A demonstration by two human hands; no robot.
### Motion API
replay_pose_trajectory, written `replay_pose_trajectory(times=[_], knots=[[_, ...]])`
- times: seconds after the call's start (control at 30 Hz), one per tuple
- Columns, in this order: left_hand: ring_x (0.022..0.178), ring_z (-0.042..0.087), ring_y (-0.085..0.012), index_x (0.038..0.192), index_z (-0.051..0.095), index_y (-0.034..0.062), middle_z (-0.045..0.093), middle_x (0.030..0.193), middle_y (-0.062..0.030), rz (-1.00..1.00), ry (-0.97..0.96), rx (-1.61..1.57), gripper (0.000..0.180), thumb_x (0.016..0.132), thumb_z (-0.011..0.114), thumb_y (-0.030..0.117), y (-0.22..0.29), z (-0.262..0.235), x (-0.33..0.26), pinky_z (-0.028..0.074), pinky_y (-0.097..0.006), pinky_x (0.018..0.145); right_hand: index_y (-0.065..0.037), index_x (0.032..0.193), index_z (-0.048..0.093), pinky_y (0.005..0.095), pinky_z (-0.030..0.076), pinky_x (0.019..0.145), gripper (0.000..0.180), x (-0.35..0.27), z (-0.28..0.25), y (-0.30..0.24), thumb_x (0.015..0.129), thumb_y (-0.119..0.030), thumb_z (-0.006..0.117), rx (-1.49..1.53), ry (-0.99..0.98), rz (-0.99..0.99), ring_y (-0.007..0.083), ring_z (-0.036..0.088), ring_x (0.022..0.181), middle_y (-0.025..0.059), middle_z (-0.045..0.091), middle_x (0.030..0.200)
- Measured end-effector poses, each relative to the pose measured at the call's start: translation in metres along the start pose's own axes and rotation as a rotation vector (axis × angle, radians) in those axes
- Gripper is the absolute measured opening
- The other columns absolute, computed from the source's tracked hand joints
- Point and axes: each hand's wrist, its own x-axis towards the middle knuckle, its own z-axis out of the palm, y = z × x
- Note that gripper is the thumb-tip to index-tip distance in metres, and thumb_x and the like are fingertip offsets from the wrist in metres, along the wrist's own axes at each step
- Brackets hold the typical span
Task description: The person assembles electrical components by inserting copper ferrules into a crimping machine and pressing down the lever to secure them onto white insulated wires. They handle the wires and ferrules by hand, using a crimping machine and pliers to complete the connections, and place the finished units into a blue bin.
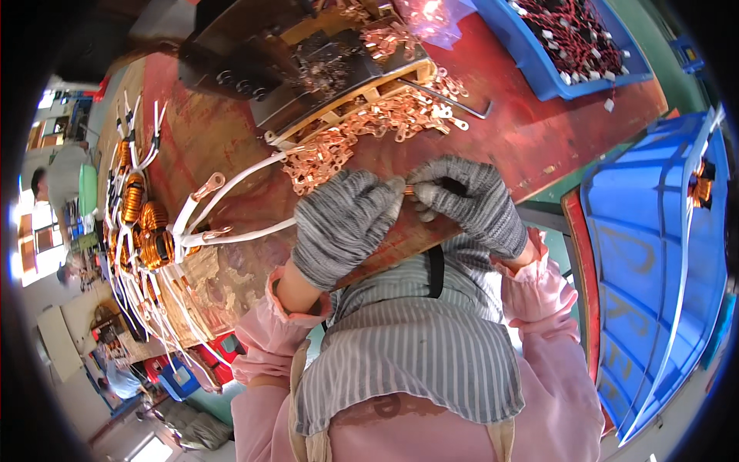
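Note:
My left hand, in a grey knit glove, is closed around a white-sheathed wire that runs in from the left. Its fingertips meet those of my right hand, gloved alike, just above the table's near edge. Between the two hands shows a short copper piece, pinched by my right fingers; whether it is bare wire or a terminal lug is hidden. The wire comes from a bundle of copper-wound coils with many white leads. One thick lead there carries a copper lug.
Loose copper lugs lie heaped beyond my hands, against a dark metal machine with a hex key beside it. A blue tray of red-black wires sits at the far right of the red worktable. A large blue crate stands right.

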Motion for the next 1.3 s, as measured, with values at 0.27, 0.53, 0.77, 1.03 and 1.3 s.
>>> replay_pose_trajectory(times=[0.27, 0.53, 0.77, 1.03, 1.3], knots=[[0.091, 0.056, -0.0233, 0.103, 0.060, 0.0103, 0.058, 0.101, -0.0062, -0.043, 0.267, 0.238, 0.036, 0.070, 0.070, 0.022, -0.023, -0.075, -0.043, 0.047, -0.034, 0.078, 0.002, 0.096, 0.059, 0.0235, 0.048, 0.066, 0.012, 0.004, -0.002, 0.003, 0.087, -0.005, 0.058, -0.113, 0.067, -0.036, 0.0091, 0.057, 0.069, 0.0040, 0.060, 0.076], [0.115, 0.048, -0.0309, 0.126, 0.048, 0.0083, 0.052, 0.122, -0.0143, -0.571, -0.166, 0.254, 0.085, 0.053, 0.085, 0.030, -0.174, -0.194, -0.161, 0.039, -0.037, 0.098, 0.001, 0.096, 0.059, 0.0233, 0.049, 0.067, 0.011, 0.007, 0.004, 0.004, 0.087, -0.004, 0.057, -0.081, 0.073, -0.018, 0.0094, 0.058, 0.070, 0.0040, 0.061, 0.075], [0.101, 0.056, -0.0317, 0.111, 0.053, 0.0062, 0.058, 0.106, -0.0143, -0.616, -0.320, 0.269, 0.064, 0.054, 0.080, 0.017, -0.175, -0.186, -0.163, 0.045, -0.036, 0.089, 0.002, 0.097, 0.058, 0.0240, 0.050, 0.068, 0.012, 0.003, 0.005, 0.003, 0.087, -0.004, 0.057, -0.099, 0.112, -0.007, 0.0104, 0.059, 0.071, 0.0046, 0.061, 0.076], [0.083, 0.060, -0.0332, 0.102, 0.054, 0.0079, 0.061, 0.092, -0.0139, -0.520, -0.222, 0.604, 0.040, 0.066, 0.071, 0.015, -0.133, -0.184, -0.187, 0.049, -0.038, 0.073, 0.002, 0.096, 0.058, 0.0236, 0.048, 0.066, 0.011, -0.001, 0.010, -0.007, 0.088, -0.004, 0.056, -0.143, 0.095, -0.018, 0.0099, 0.057, 0.069, 0.0046, 0.059, 0.074], [0.088, 0.063, -0.0287, 0.115, 0.053, 0.0047, 0.064, 0.092, -0.0140, -0.948, -0.274, 0.618, 0.065, 0.059, 0.078, 0.027, -0.122, -0.203, -0.228, 0.049, -0.036, 0.076, 0.002, 0.098, 0.058, 0.0236, 0.047, 0.063, 0.011, 0.030, 0.041, 0.000, 0.089, -0.004, 0.054, -0.034, -0.045, -0.098, 0.0094, 0.054, 0.067, 0.0041, 0.058, 0.076]])
